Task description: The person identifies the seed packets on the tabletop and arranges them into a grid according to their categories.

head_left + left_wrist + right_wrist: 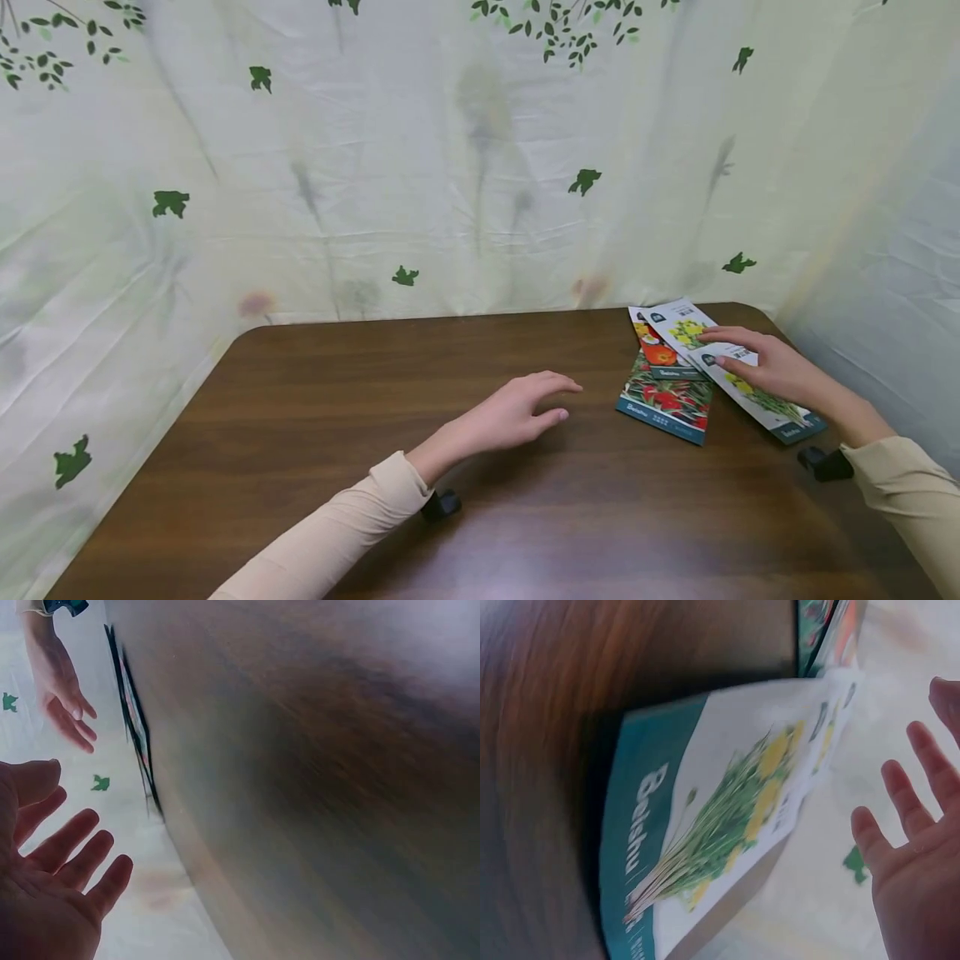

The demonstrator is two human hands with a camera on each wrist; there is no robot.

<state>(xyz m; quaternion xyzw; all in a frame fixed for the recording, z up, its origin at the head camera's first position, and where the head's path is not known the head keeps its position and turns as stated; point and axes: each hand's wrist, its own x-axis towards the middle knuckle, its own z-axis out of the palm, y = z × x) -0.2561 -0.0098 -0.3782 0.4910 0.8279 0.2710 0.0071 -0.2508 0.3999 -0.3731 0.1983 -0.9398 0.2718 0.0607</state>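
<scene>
Several flower-seed packets lie overlapping at the table's back right. One with red flowers (666,400) is nearest the middle, and an orange-flower packet (660,356) overlaps its upper part. Two white packets show yellow flowers: one lies at the back (678,320), the other slants forward on the right (776,410). Over the white packets hovers my right hand (787,368), fingers loosely extended; the right wrist view shows it apart from the front white packet (727,817). My left hand (513,410) is held above the table left of the packets, fingers relaxed, holding nothing.
The brown wooden table (337,417) extends across the view. Behind it hangs a pale curtain (420,183) with green leaf shapes, and it continues along both sides. A dark wrist device (442,505) sits under the left cuff, another (825,463) under the right.
</scene>
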